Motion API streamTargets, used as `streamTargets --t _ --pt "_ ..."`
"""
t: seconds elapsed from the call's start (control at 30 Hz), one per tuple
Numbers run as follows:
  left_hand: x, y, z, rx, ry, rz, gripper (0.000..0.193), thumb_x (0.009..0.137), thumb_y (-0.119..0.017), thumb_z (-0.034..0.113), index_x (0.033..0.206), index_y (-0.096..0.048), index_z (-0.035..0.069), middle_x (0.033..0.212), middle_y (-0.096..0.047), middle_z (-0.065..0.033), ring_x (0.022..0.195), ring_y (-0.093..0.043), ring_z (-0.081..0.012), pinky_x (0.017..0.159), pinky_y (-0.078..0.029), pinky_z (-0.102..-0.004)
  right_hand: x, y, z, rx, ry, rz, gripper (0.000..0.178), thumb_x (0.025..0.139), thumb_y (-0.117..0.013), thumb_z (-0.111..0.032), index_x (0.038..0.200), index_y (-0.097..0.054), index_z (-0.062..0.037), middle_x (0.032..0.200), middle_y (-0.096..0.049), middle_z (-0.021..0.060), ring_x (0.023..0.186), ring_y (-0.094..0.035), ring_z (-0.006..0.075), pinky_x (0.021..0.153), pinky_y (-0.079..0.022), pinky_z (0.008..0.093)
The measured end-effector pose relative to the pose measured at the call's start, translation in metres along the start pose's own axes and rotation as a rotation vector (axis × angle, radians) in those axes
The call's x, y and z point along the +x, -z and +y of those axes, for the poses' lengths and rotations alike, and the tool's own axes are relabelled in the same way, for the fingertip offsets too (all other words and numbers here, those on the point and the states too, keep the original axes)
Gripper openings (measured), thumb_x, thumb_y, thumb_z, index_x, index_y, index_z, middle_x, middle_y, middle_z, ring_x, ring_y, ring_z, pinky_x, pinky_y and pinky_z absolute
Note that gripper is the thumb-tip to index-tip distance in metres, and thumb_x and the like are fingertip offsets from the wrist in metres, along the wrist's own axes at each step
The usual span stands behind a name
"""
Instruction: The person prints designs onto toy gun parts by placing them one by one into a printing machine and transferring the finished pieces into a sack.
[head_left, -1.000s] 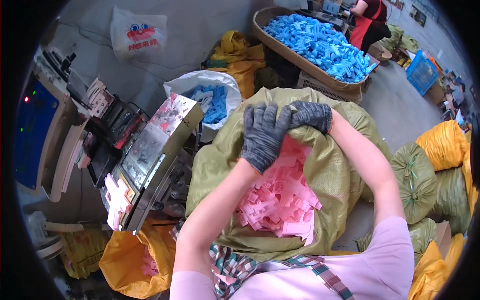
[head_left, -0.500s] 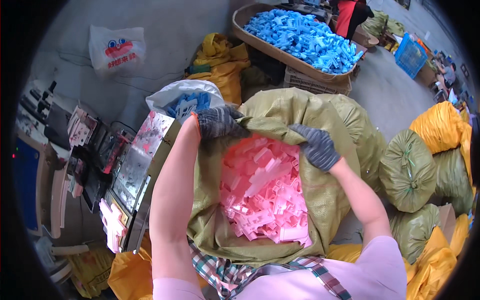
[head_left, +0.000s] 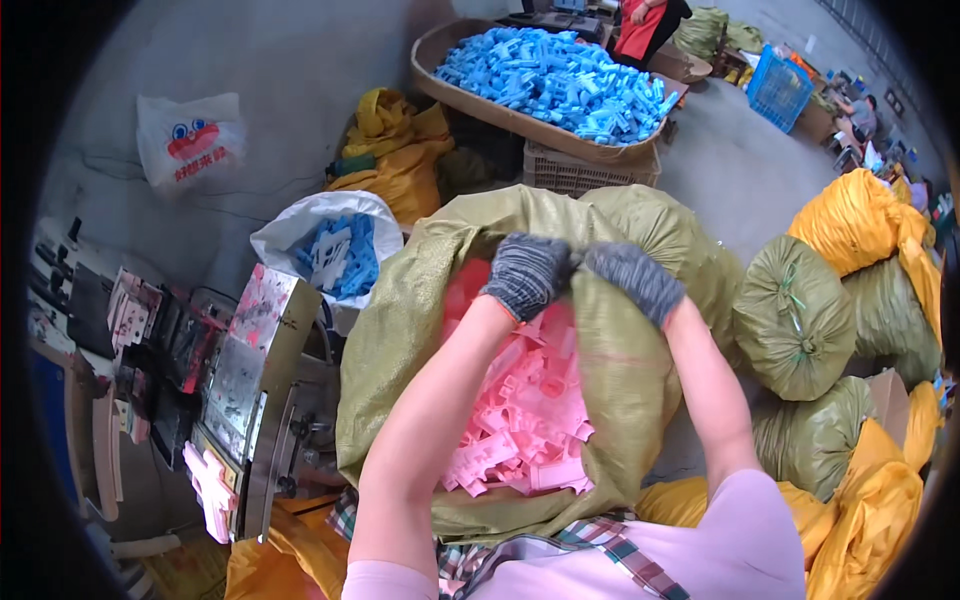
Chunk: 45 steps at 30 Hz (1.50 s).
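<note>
Grey wall [head_left: 290, 60] in back, and just below the left hand [head_left: 528, 273] and right hand [head_left: 638, 278] sits an open olive woven sack [head_left: 625, 385], its long mouth running from them toward the wearer [head_left: 720, 540]. Both, in ribbed knit, nearly meet, curled onto the far rim; left's nearer the jagged pink plastic pieces [head_left: 515, 430]. Beyond them, chunky blue parts [head_left: 555, 85] fill a brown tray [head_left: 500, 114].
</note>
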<state>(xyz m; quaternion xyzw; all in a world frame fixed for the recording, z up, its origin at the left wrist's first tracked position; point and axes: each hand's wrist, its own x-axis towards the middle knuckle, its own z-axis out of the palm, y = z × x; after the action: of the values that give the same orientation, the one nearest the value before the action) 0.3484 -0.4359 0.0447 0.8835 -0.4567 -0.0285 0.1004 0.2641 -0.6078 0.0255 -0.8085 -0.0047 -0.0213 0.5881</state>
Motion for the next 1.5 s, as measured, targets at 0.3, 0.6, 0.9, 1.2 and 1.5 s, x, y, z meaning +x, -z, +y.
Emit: streamTargets --t 0.3,0.6,0.9,1.2,1.5 --pt "0.019 0.006 -0.014 -0.123 0.178 -0.134 0.035 0.086 -0.052 0.035 0.102 -0.062 0.005 0.096 -0.062 -0.0238 0.094 -0.059 -0.0386 0.081 -0.046 -0.0455 -0.057 -0.060 0.012 -0.949 0.228 0.257 0.053 0.080 -0.054 -0.014 0.130 -0.044 -0.0002 0.122 -0.053 0.0219 0.108 -0.055 0.0321 0.096 -0.041 0.0371" --pt "-0.041 -0.011 0.057 -0.030 -0.186 0.619 0.081 0.066 -0.074 0.034 0.135 -0.039 0.012 0.137 -0.036 -0.0139 0.129 -0.029 -0.0364 0.108 -0.019 -0.0507 -0.037 0.006 0.108 0.714 0.019 0.215 0.035 0.095 -0.044 -0.007 0.129 -0.045 0.0008 0.122 -0.054 0.0102 0.107 -0.055 0.0146 0.091 -0.046 0.0264" --pt "0.026 -0.001 0.022 0.146 -0.067 -0.193 0.033 0.084 -0.056 0.039 0.096 -0.068 0.011 0.091 -0.066 -0.0155 0.088 -0.063 -0.0338 0.080 -0.048 -0.0429 -0.052 0.018 0.041 0.540 -0.287 0.187 0.060 0.082 -0.067 -0.018 0.132 -0.041 0.0020 0.115 -0.059 0.0115 0.107 -0.054 0.0160 0.095 -0.042 0.0287" --pt "-0.018 -0.022 0.024 0.112 -0.005 0.334 0.048 0.082 -0.055 0.033 0.123 -0.052 0.008 0.108 -0.059 -0.0158 0.108 -0.053 -0.0299 0.104 -0.027 -0.0450 -0.085 -0.032 0.021 -0.734 -0.019 0.244 0.049 0.080 -0.062 -0.016 0.126 -0.050 -0.0044 0.126 -0.052 0.0153 0.108 -0.054 0.0305 0.088 -0.046 0.0376" --pt "-0.244 -0.068 0.123 -0.510 0.085 0.321 0.079 0.074 -0.073 0.034 0.131 -0.036 -0.005 0.125 -0.044 -0.0243 0.115 -0.044 -0.0391 0.099 -0.034 -0.0460 -0.087 0.012 0.148 0.267 -0.048 0.437 0.043 0.090 -0.052 -0.014 0.132 -0.047 -0.0054 0.127 -0.053 0.0071 0.117 -0.049 0.0160 0.099 -0.038 0.0285"
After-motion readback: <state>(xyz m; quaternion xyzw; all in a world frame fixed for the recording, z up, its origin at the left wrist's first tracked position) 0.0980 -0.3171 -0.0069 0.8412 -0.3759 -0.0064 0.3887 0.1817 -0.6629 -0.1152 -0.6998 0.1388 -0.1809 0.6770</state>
